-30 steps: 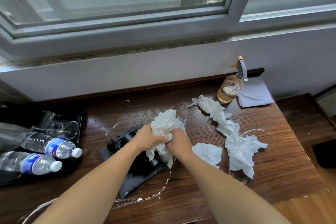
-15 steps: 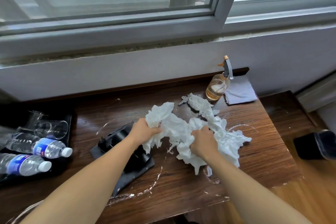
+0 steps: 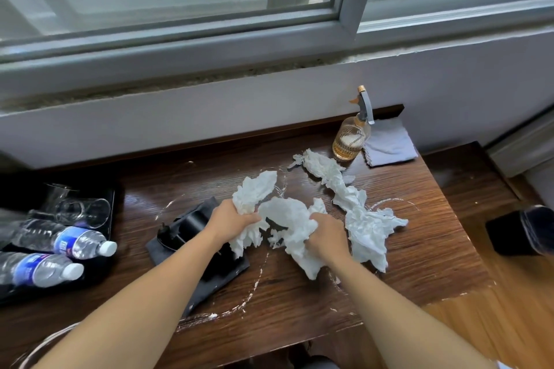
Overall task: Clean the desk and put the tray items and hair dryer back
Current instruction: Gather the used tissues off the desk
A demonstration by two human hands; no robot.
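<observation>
Wooden desk (image 3: 419, 249) | left grip (image 3: 232, 220) clutches crumpled tissue (image 3: 284, 213) | right grip (image 3: 325, 238) clutches it too

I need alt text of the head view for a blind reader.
The left hand and right hand grip crumpled white paper towels on a streaked wooden desk. At left, water bottles and glasses lie in a black tray; an amber spray bottle stands behind, right.

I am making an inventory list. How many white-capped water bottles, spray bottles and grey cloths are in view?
Water bottles: 2
Spray bottle: 1
Grey cloth: 1
Total: 4
</observation>
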